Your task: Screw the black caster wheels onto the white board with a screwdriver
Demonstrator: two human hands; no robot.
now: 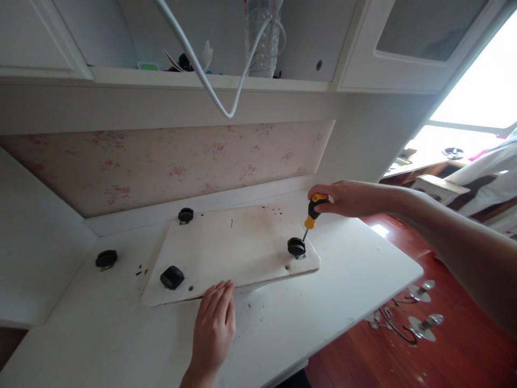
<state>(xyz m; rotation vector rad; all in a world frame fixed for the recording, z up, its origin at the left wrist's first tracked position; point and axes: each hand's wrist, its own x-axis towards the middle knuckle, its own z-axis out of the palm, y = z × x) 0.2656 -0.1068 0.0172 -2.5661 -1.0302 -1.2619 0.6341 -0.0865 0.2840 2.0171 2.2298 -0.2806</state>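
Observation:
A flat white board [234, 248] lies on the white desk [323, 302]. Three black caster wheels sit on it: one at its far left corner [186, 215], one near its front left [172, 277], one at its right end [296, 247]. My right hand [347, 198] grips a yellow-and-black screwdriver [313, 214], its tip down at the right caster's mounting plate. My left hand [214, 323] lies flat on the desk, fingertips pressing the board's front edge.
A fourth black caster [106, 258] stands loose on the desk at the left, with small dark screws [141, 271] beside it. More screws [274, 209] lie on the board's far side. A white cable [210, 86] hangs from the shelf above. Red wooden floor lies to the right.

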